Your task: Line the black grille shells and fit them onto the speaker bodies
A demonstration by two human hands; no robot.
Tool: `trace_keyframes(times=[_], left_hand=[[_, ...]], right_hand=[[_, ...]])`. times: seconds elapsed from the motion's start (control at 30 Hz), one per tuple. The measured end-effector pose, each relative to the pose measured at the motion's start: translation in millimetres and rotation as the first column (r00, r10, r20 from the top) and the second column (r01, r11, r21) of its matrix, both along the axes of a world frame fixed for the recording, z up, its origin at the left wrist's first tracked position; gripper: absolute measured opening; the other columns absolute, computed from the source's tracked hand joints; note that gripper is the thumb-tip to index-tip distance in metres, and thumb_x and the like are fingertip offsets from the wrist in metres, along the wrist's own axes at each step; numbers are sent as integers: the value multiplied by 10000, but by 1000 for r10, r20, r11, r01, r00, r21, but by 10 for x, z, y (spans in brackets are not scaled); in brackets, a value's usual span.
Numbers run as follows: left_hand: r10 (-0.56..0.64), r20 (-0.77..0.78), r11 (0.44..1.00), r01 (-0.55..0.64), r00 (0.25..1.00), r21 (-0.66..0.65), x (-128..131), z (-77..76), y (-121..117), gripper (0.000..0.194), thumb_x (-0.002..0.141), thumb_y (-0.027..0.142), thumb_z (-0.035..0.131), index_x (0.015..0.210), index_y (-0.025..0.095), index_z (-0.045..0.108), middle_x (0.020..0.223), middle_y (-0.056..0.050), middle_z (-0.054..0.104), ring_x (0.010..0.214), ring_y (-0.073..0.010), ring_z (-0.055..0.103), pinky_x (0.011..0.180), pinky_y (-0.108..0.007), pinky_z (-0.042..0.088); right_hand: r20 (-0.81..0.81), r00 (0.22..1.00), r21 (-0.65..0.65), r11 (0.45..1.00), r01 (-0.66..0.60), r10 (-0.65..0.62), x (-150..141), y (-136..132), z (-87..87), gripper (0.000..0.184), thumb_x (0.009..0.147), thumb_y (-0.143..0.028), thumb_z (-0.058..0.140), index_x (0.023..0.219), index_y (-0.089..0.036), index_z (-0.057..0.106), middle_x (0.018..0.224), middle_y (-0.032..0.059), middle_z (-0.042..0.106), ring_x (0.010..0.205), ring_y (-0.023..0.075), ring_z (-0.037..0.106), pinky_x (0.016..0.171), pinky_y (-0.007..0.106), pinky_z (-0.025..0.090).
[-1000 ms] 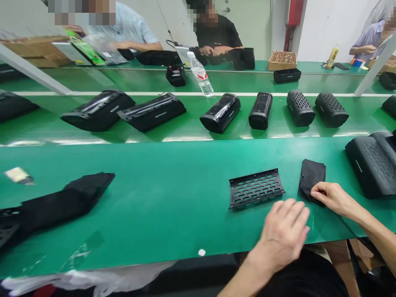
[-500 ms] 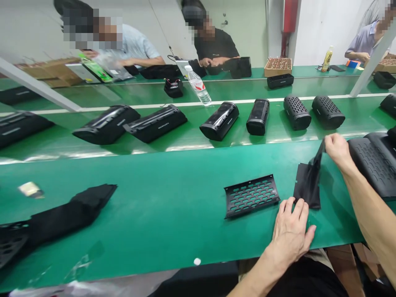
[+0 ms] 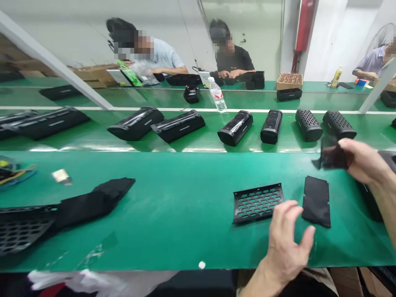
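My right hand [image 3: 360, 161] is raised above the green table [image 3: 173, 194] at the right and pinches a thin black fabric sheet [image 3: 329, 154], blurred by motion. Below it a small stack of black fabric sheets [image 3: 317, 201] lies flat. To its left lies a black perforated grille panel [image 3: 258, 202]. My left hand [image 3: 286, 241] hovers near the front edge, just below the grille, fingers loosely curled and apart, holding nothing.
A pile of black fabric [image 3: 93, 202] and a stack of grilles [image 3: 21, 227] lie at the left. Black speaker housings [image 3: 235, 128] ride the conveyor belt behind, beside a water bottle [image 3: 217, 95]. Other people sit across the line.
My right hand has peeled one fabric sheet off the stack and lifted it up and to the right. My left hand has lifted off the table. The view has shifted.
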State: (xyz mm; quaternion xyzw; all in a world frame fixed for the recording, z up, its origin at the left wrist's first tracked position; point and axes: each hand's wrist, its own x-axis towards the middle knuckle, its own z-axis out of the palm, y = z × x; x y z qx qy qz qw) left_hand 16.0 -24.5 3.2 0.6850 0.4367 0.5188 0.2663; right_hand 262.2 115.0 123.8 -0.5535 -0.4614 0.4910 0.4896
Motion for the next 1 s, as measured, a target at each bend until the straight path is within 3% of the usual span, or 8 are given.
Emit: trace_keyframes(times=[0.07,0.13,0.23,0.3,0.47,0.63,0.87,1.0], left_hand=[[108,337,953,-1,935,-303,-186,108,87,631,925,400,772,1479,247,513,1524,-183,553,1323,-325,599,1100,-491,515],[195,606,799,234,771,-555,-357,196,195,822,856,499,846,1531,241,455,1563,-211,526,1253,-322,660,1057,-490,547],[243,793,542,600,559,-589,-537,240,322,824,784,548,900,1429,184,539,1313,-196,701,976,-281,761,864,-463,626],[268,804,479,651,530,-589,-613,215,361,714,730,513,942,1252,141,629,1010,-113,760,737,-210,740,645,-350,618],[317,642,673,311,698,-670,-851,158,381,610,666,479,951,1068,163,618,700,35,680,470,-113,578,429,-243,495],[245,103,812,-146,964,-565,-1227,218,449,291,859,359,750,1075,200,637,810,1,748,662,-161,680,607,-269,521],[99,-602,763,-449,792,-465,-1352,199,466,267,923,269,703,1186,249,663,914,-4,789,886,-236,768,745,-314,473],[184,-662,718,-560,727,-414,-1447,182,454,223,958,380,684,1143,255,678,928,4,770,911,-225,750,776,-319,479]], right_hand=[[-268,952,-131,973,-189,149,-260,-288,-147,238,831,-415,808,890,-209,705,876,65,775,777,231,732,717,354,624],[-430,879,-196,929,-315,208,-477,-510,-299,250,828,-429,832,930,-222,736,936,59,797,804,229,757,742,348,635],[-584,773,-218,871,-441,246,-687,-673,-494,301,822,-433,848,1041,-241,772,1005,65,816,874,249,787,812,371,641],[-630,735,-233,841,-488,252,-770,-699,-591,310,802,-424,865,1043,-250,772,986,64,818,893,264,793,822,388,641],[-569,774,-347,773,-531,276,-933,-685,-747,476,823,-676,785,1001,-240,715,1005,107,804,929,314,774,769,463,644],[208,851,-270,865,-423,482,-1112,-489,-968,398,876,-608,711,839,-221,628,679,5,661,607,201,628,598,318,489],[837,342,-305,883,-356,427,-1280,-245,-1135,364,937,-472,591,679,-259,449,624,6,621,624,226,596,565,305,264],[849,379,-267,918,-294,368,-1183,-267,-1128,313,908,-566,638,851,-273,545,742,1,697,661,231,647,581,301,330]])
